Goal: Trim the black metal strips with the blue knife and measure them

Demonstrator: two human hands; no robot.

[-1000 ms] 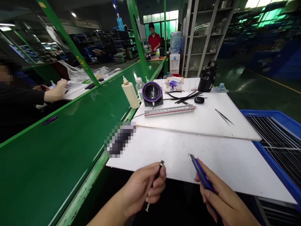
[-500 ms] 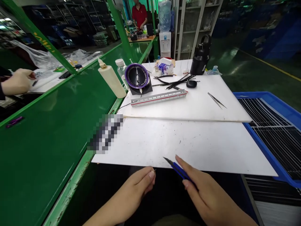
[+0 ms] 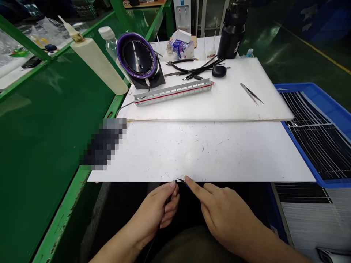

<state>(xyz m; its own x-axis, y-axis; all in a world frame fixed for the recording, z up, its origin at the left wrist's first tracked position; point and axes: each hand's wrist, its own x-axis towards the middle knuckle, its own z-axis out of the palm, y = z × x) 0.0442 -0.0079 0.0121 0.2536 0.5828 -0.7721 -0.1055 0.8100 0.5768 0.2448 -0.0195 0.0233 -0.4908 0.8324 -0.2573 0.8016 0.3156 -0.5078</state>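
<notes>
At the front edge of the white board, my left hand is closed in a pinch on a small dark piece, mostly hidden by the thumb and fingers. My right hand grips a knife with a dark pointed blade and a blue handle, its index finger stretched along the top. The blade tip points left and lies close beside the dark piece; whether they touch I cannot tell. Most of the knife handle is hidden under the right hand.
On the foam sheet lie tweezers, a slotted metal rail, pliers and black strips. A purple-rimmed fan, a white squeeze bottle and a black flask stand behind. Blue tray with black strips at right.
The right hand has moved left with the knife, bringing its blade up to the left hand's fingertips. The view has tilted down, and the co-worker's hand at left is out of sight.
</notes>
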